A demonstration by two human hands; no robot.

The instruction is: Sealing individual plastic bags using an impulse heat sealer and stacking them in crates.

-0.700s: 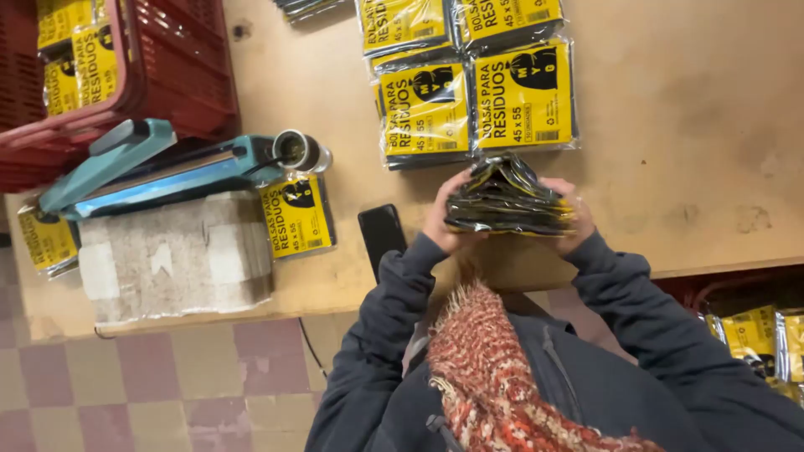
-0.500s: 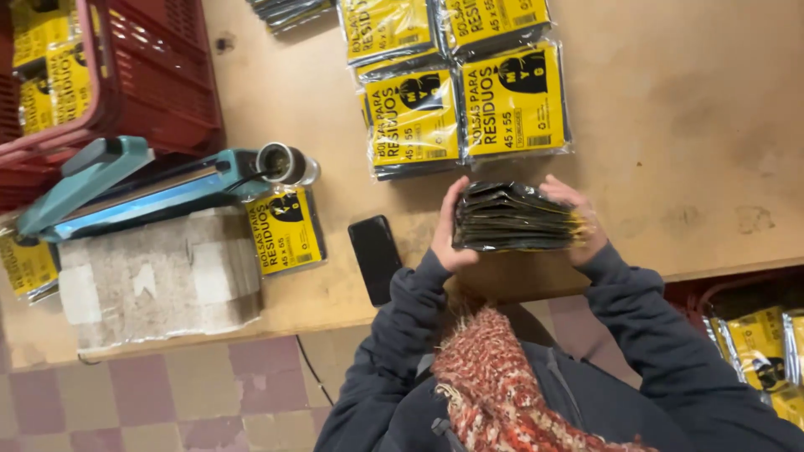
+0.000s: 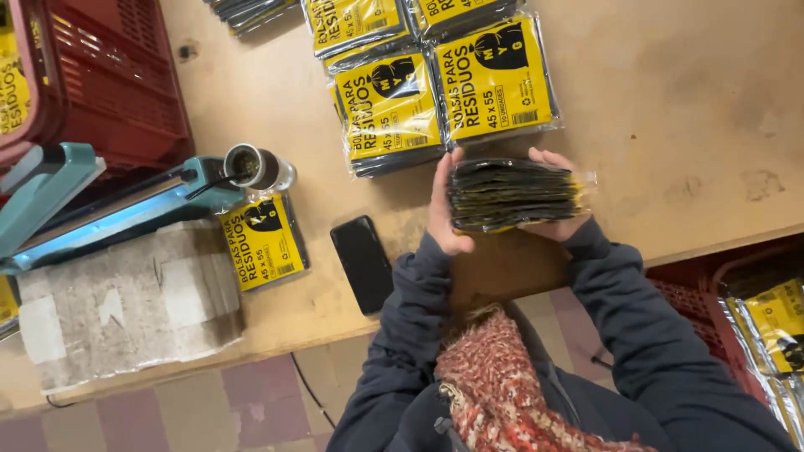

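While both hands press in from either side, a stack of dark folded bags in clear wrap stands on its edge on the wooden counter, just in front of the person's chest. The left hand lies flat against the stack's left end, fingers extended upward, its grip closed on the bundle. The right hand curls around the right end, thumb over the top edge, also holding it firmly. Just beyond the stack lie several yellow-labelled bag packets, flat and overlapping. A black phone rests on the counter near the left sleeve. Further left are a single yellow packet, a teal heat sealer and a red plastic crate.
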